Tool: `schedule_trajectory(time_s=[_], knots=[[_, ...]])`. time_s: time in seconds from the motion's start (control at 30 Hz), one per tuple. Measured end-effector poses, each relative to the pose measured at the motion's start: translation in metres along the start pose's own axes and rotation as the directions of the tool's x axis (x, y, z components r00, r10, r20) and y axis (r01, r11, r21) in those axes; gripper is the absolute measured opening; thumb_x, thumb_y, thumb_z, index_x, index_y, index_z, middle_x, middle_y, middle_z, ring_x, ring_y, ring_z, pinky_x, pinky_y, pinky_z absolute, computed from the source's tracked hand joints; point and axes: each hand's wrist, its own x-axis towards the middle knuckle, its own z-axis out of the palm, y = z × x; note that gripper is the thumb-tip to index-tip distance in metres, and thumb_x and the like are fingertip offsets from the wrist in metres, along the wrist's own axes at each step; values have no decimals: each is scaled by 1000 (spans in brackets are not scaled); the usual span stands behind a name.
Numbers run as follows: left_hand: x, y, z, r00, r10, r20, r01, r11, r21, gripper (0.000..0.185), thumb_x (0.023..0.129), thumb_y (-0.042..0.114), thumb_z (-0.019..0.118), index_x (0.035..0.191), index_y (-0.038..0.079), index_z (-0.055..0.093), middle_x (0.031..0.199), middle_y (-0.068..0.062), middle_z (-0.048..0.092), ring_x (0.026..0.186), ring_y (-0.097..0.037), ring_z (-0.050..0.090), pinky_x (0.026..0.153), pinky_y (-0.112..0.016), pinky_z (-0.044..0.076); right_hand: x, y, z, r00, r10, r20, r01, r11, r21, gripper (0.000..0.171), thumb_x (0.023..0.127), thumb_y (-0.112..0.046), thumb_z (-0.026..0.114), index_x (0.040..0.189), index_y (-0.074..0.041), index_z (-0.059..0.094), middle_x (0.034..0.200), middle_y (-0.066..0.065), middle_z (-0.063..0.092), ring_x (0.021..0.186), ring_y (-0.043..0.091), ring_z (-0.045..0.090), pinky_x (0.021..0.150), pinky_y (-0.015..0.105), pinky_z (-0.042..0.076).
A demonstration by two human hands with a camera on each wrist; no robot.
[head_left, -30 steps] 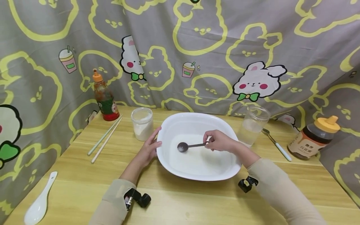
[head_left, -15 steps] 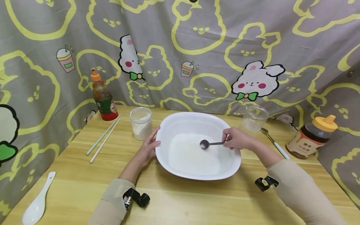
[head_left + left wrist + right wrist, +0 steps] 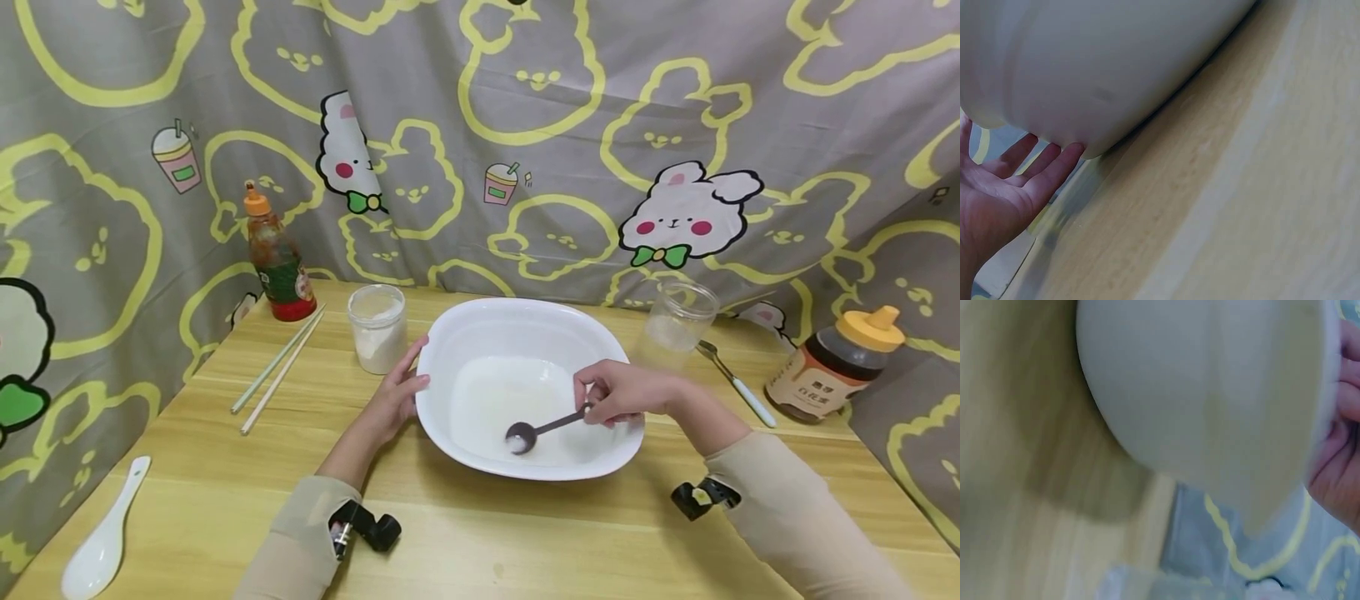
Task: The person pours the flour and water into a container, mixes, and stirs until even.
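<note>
Your right hand [image 3: 626, 392] pinches the thin handle of a dark metal spoon [image 3: 534, 431], whose round bowl sits low in the near part of the white dish [image 3: 525, 317], down and to the left of your fingers, with a little white powder or liquid on it. Keep that pinch light and the spoon's bowl flat against the smooth floor of the dish, and sweep in small strokes so the glazed, slippery surface does not send the contents up the sloping wall. Your left hand [image 3: 397, 398] lies open with straight fingers pressed to the dish's left rim; the left wrist view shows the fingertips [image 3: 1069, 153] touching the curved outer wall just above the pale wooden table [image 3: 480, 542]. Hold that brace firm, since a heavy glazed dish slides easily on a smooth board. Just beyond your left hand stands a small clear jar [image 3: 377, 327] of white powder, and past your right hand another clear jar [image 3: 678, 322], nearly empty. Farther left lie two slim chopsticks [image 3: 279, 368] and a red sauce bottle [image 3: 279, 267]; farther right, a honey bottle [image 3: 836, 367] with a yellow cap.
</note>
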Motion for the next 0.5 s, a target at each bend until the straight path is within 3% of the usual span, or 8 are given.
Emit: schedule_trajectory(time_s=[0.13,0.27,0.5], knots=[[-1,0,1,1000,2,0,-2,1000,-1,66,81,11,48,139,23,18,133,-22,25,103,-37,44,71,-42,47,25,0,13,998,-10,-60,12,999,30,7,78,-4,58,83,-4,54,51,4,49,35,10,31,35,19,27],[-1,-1,3,1000,9,10,-10,1000,6,67,81,12,48,139,23,17,133,-23,24,106,-39,40,72,-43,46,46,0,20,984,9,-177,0,999,53,8,78,-5,57,85,-2,54,52,7,52,35,11,32,35,21,27],[-1,1,3,1000,5,-1,-5,1000,10,69,79,13,50,139,23,18,133,-23,25,104,-37,43,72,-43,46,57,8,14,905,107,-411,-88,994,65,9,75,-3,57,82,0,52,50,6,51,36,11,34,34,21,26]])
